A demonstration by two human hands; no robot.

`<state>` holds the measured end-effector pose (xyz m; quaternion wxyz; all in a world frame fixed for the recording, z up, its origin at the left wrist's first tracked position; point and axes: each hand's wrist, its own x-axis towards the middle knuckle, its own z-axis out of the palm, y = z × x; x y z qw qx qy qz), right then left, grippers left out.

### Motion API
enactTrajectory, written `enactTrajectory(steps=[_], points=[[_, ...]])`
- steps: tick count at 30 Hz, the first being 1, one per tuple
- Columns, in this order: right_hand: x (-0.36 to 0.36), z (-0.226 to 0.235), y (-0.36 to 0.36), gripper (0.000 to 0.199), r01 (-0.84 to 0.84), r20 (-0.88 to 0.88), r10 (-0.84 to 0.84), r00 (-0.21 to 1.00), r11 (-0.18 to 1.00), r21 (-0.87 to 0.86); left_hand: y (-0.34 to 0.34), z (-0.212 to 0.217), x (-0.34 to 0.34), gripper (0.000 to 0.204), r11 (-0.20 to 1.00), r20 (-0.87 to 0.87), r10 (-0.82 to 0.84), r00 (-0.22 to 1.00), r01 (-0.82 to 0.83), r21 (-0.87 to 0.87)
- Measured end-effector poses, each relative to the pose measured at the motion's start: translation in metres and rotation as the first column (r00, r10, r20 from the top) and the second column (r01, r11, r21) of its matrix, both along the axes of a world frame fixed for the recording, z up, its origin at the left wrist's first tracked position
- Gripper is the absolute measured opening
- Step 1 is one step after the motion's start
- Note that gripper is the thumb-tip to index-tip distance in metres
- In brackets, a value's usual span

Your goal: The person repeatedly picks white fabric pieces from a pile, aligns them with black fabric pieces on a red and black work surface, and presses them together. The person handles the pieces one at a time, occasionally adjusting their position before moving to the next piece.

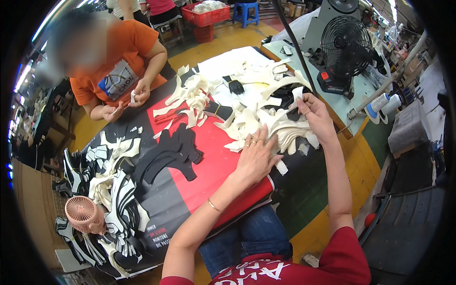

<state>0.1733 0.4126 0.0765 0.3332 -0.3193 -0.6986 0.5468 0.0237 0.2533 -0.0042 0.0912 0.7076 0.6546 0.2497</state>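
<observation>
My left hand [258,153] lies with fingers spread on a heap of cream curved fabric pieces [244,124], near the table's edge in front of me. Raised at the heap's right side, my right hand [315,114] pinches the end of a cream fabric piece [297,94] between thumb and fingers. Beside my left hand, the heap's right part lies in neat overlapping layers [293,134]. A small pale strip [281,167] sits just below my left fingers. Farther left on the table are black curved fabric pieces [173,153].
Across the table, a person in an orange shirt [118,57] handles a small white piece. Black-and-white pieces [124,204] lie at left around a pink fan [85,213]. A black fan [346,47] stands on a side table at right, near thread cones [380,102].
</observation>
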Motion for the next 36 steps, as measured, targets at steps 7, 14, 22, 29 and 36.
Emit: enactTrajectory(steps=[7, 14, 22, 29, 36], points=[[-0.016, 0.011, -0.023, 0.023, -0.429, -0.412, 0.305, 0.859, 0.867, -0.253, 0.014, 0.011, -0.001, 0.066, 0.979, 0.084, 0.155, 0.984, -0.164, 0.124], [-0.005, 0.007, -0.059, 0.065, -0.708, -0.521, 0.568, 0.637, 0.699, -0.102, -0.045, 0.015, -0.003, 0.05, 0.937, 0.826, 0.031, 0.563, -0.303, 0.172], [-0.018, -0.041, -0.13, 0.099, -0.841, -0.388, 0.749, 0.537, 0.439, -0.317, -0.173, 0.025, -0.024, 0.048, 0.999, 0.842, -0.017, -0.539, 0.015, 0.03], [-0.042, -0.023, -0.15, 0.061, -0.834, -0.028, 0.856, 0.516, 0.494, -0.248, -0.206, 0.029, -0.035, 0.02, 0.898, 0.962, 0.261, -0.08, -0.345, -0.272], [-0.052, -0.009, -0.173, 0.079, -0.639, 0.313, 0.58, 0.752, 0.758, 0.131, -0.196, 0.036, -0.005, 0.017, 0.783, 0.905, 0.363, 0.22, -0.599, -0.169]])
